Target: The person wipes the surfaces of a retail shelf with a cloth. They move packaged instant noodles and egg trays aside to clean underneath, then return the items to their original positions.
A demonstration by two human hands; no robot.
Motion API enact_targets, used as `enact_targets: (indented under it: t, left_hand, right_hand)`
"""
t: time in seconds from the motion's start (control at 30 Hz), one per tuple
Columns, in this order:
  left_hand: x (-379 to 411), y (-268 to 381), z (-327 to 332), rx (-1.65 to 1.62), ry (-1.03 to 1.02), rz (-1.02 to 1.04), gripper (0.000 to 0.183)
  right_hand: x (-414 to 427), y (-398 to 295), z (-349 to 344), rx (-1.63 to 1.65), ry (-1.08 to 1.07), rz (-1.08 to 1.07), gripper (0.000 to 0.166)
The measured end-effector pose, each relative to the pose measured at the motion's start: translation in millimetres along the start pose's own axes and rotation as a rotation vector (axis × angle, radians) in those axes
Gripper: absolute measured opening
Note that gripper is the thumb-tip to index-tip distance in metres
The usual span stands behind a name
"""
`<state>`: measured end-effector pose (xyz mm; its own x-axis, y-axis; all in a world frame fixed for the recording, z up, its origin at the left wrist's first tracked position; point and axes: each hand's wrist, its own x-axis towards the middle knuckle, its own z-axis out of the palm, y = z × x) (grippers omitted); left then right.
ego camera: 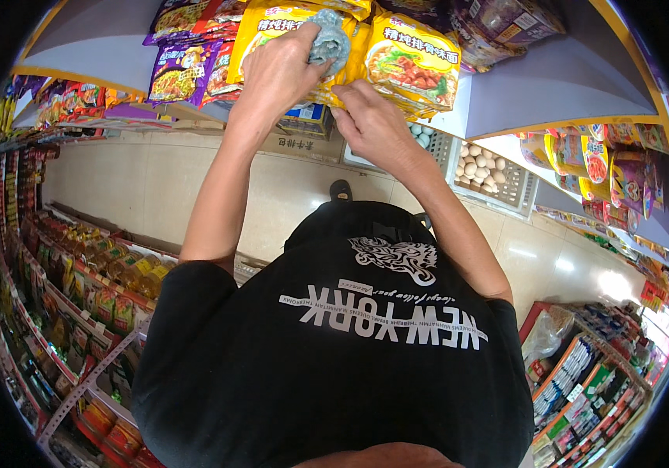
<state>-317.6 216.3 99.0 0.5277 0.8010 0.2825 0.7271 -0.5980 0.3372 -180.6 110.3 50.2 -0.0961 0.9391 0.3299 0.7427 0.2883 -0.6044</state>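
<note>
My left hand [285, 67] is closed around a crumpled grey-blue cloth [330, 50]. The cloth lies against a yellow packet of instant noodles [252, 32], partly covering its front. Just to the right, my right hand [378, 126] has its fingertips curled on the lower edge of the yellow packets [346, 76]. Beside that hand stands another yellow noodle packet [413, 64] with a bowl of noodles pictured on it. Purple noodle packets [182, 70] and red ones [221, 73] sit left of my left hand on the same shelf.
Below the shelf, plastic crates hold brown eggs [478, 167] and pale bluish eggs [422, 134]. A cardboard box [305, 143] stands on the tiled floor [182, 175]. Cup noodles [595, 158] fill a shelf at right. Oil bottles [130, 266] line the shelving behind me at left.
</note>
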Motion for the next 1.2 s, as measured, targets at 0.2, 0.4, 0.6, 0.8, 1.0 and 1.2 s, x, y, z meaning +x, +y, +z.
enact_targets:
  t: [0.2, 0.4, 0.6, 0.8, 1.0, 1.2]
  left_hand:
    - [22, -16, 5, 0.075, 0.058, -0.014, 0.037]
    - [34, -47, 4, 0.124, 0.092, -0.14, 0.046]
    - [28, -78, -8, 0.127, 0.051, -0.347, 0.053]
    - [4, -99, -2, -0.046, 0.142, -0.394, 0.054]
    - [-34, -59, 10, -0.298, 0.256, -0.365, 0.037]
    - [-59, -18, 40, -0.305, 0.242, -0.107, 0.038]
  right_hand:
    - [0, 2, 1, -0.019, -0.02, 0.006, 0.027]
    - [-1, 2, 1, -0.017, 0.006, 0.012, 0.027]
    - [-1, 1, 1, 0.009, 0.023, -0.006, 0.026]
    - [-3, 4, 3, 0.014, 0.012, 0.008, 0.028]
    - [-2, 7, 6, 0.037, 0.034, -0.01, 0.027]
    - [0, 5, 4, 0.021, 0.048, -0.023, 0.025]
